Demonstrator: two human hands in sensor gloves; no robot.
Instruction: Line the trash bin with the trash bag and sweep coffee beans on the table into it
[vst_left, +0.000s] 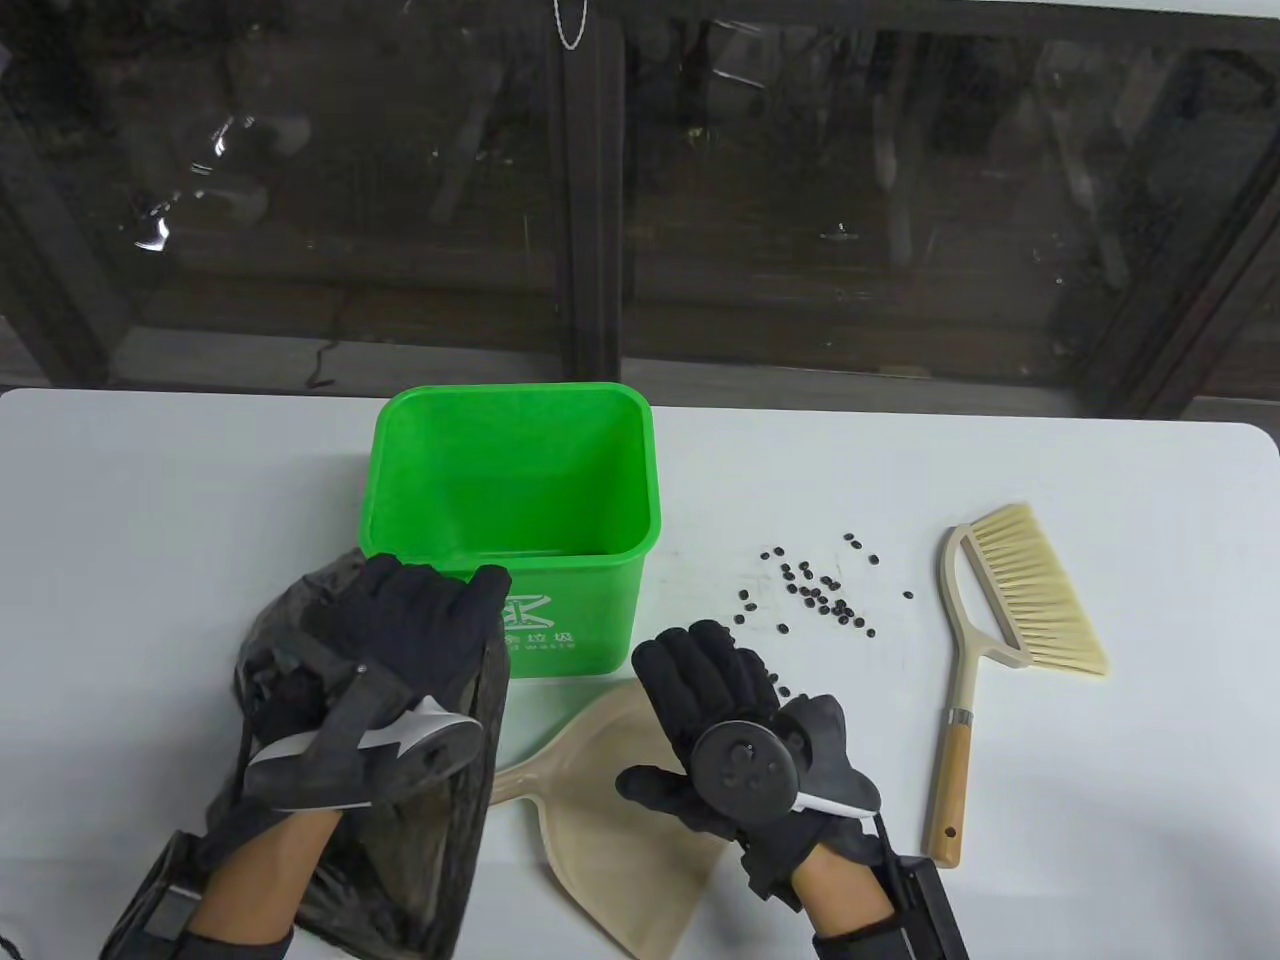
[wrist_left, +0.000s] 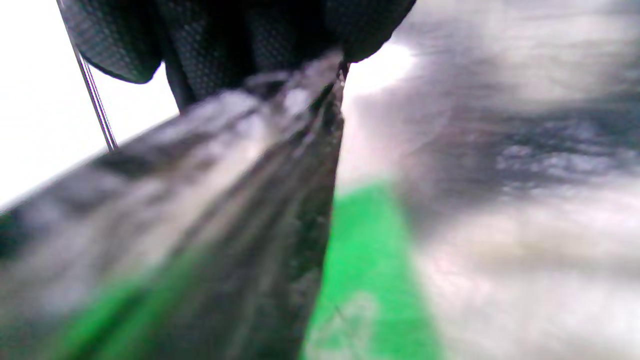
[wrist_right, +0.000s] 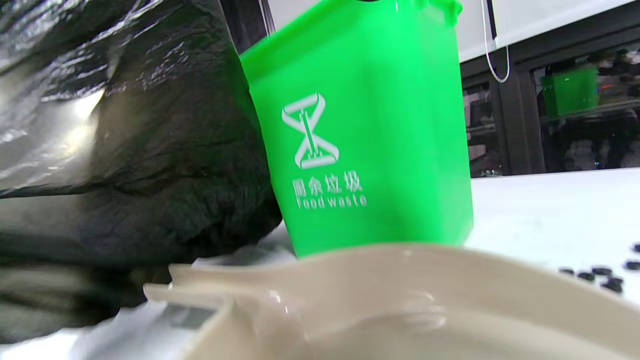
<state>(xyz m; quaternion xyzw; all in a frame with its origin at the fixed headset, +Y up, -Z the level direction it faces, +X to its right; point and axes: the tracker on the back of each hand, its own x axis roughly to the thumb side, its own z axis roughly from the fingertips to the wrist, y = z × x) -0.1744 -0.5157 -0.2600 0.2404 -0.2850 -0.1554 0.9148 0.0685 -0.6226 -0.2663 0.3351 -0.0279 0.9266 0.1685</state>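
Green plastic trash bin (vst_left: 510, 520) stands unlined on the white table (vst_left: 150, 520), and the crumpled black trash bag (vst_left: 400, 880) lies against its near-left side, gripped by the left hand (vst_left: 400, 620). Right hand (vst_left: 720, 720) hovers with fingers loosely spread over the beige dustpan (vst_left: 610, 800) in front of the bin. Lining looks underway; next, the bag's mouth needs opening. Coffee beans (vst_left: 820, 590) lie to the bin's right.

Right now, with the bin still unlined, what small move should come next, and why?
Probably bring the right hand, open above the dustpan, over to the trash bag that the left hand grips beside the trash bin, to part its mouth. The bin shows bare green inside.
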